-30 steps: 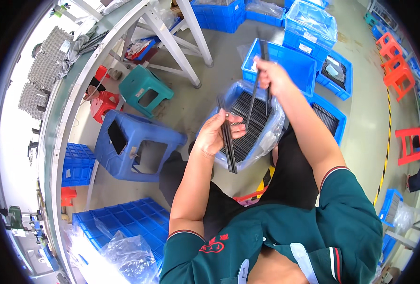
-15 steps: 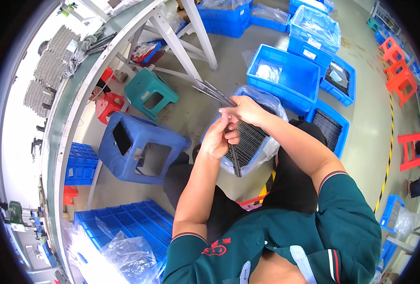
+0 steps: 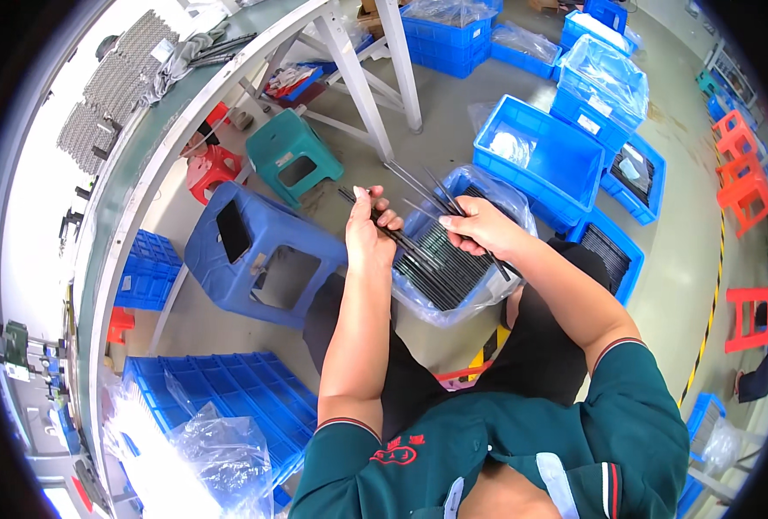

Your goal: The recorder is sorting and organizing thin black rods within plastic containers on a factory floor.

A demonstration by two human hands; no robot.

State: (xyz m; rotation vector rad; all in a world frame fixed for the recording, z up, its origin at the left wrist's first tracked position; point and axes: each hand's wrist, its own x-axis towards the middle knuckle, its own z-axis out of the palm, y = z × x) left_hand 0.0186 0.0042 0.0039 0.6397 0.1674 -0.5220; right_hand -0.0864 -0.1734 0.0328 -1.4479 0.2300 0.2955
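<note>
My right hand [image 3: 488, 232] is closed around a bundle of thin black rods [image 3: 432, 192], which fan apart toward their far ends. To its left, my left hand [image 3: 372, 229] grips a few more black rods [image 3: 412, 246], tilted down to the right, with its thumb pointing up. Both hands are over a blue bin lined with clear plastic [image 3: 462, 318], standing between my knees. Many similar rods [image 3: 443, 281] lie side by side in that bin. My fingers hide how many rods each hand has.
An open blue bin [image 3: 566, 186] stands beyond the lined one, with a rod-filled bin [image 3: 607, 246] at the right. Left are a blue stool [image 3: 293, 238] bearing a black phone-like slab, a green stool [image 3: 293, 143] and a white-framed workbench [image 3: 172, 112]. Stacked blue crates [image 3: 246, 381] sit lower left.
My hands were together on the rods; now they are apart, left hand to the left and right hand to the right, each with rods. The view has shifted slightly.
</note>
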